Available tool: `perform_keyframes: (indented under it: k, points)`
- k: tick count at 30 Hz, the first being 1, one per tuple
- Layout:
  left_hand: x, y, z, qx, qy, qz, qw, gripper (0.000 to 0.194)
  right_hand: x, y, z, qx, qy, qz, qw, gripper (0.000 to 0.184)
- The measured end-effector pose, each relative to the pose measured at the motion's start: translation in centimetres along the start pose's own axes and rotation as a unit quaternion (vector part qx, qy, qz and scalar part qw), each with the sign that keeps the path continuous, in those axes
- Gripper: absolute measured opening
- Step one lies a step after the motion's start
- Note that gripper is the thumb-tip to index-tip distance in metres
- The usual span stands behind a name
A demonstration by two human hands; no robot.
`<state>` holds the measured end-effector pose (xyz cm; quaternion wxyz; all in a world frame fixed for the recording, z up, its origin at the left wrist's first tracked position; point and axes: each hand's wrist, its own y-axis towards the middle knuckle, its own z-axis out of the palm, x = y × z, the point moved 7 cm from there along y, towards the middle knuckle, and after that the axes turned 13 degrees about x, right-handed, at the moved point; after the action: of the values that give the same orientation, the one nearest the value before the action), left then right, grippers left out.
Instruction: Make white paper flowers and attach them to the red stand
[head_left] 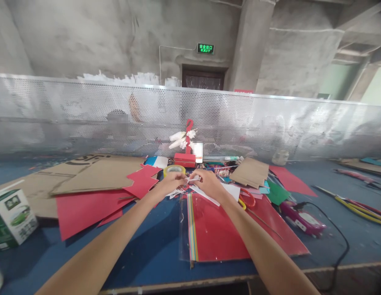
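Both hands meet over the middle of the table and pinch a small piece of white paper between them. My left hand grips its left end with bent fingers. On the other end the fingers of my right hand are closed. Narrow white paper strips lie just below my left hand, and a roll of yellow tape sits right behind it. Under my right forearm are a white sheet and a plastic-wrapped pack of red paper. Scissors with red and yellow handles lie beside that forearm.
A red stand with white paper flowers stands behind my hands. Cardboard and red sheets cover the left, near a green-white carton. To the right are a purple power strip, its black cable and large scissors. A perforated metal screen closes the back.
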<state>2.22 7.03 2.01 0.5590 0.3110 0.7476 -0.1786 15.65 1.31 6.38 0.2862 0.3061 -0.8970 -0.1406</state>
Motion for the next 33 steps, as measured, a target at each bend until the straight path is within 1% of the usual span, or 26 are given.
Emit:
perform_keyframes:
  k: [2, 4, 9, 12, 18, 22, 30, 33]
  points:
    - [0.1, 0.1, 0.0, 0.005, 0.006, 0.004, 1.000, 0.023, 0.0, 0.0, -0.3, -0.008, 0.006, -0.004, 1.000, 0.008]
    - [0.2, 0.2, -0.2, 0.007, 0.019, 0.010, 1.000, 0.023, -0.1, 0.0, -0.4, -0.010, 0.018, -0.005, 1.000, 0.011]
    - [0.2, 0.5, -0.6, 0.004, 0.091, 0.039, 0.995, 0.026, -0.5, -0.2, -0.4, -0.012, 0.040, 0.028, 0.999, 0.013]
    - [0.4, 0.7, -0.6, 0.004, 0.114, 0.044, 0.992, 0.029, -0.5, -0.3, -0.5, -0.022, 0.035, 0.033, 0.999, 0.012]
    - [-0.1, 0.4, -0.3, 0.014, 0.112, 0.053, 0.992, 0.030, -0.4, 0.0, -0.3, -0.013, 0.020, 0.008, 1.000, 0.013]
    - [-0.4, 0.2, -0.4, 0.010, 0.117, 0.047, 0.992, 0.029, -0.6, 0.1, -0.3, -0.011, 0.004, 0.001, 1.000, 0.014]
    - [-0.8, 0.3, -0.2, 0.002, 0.101, 0.054, 0.993, 0.026, -1.9, 0.0, 0.1, -0.020, 0.088, 0.044, 0.995, 0.015]
    - [-1.0, 0.2, -0.2, -0.002, 0.098, 0.055, 0.994, 0.026, -2.1, 0.1, 0.3, -0.025, 0.090, 0.055, 0.994, 0.016]
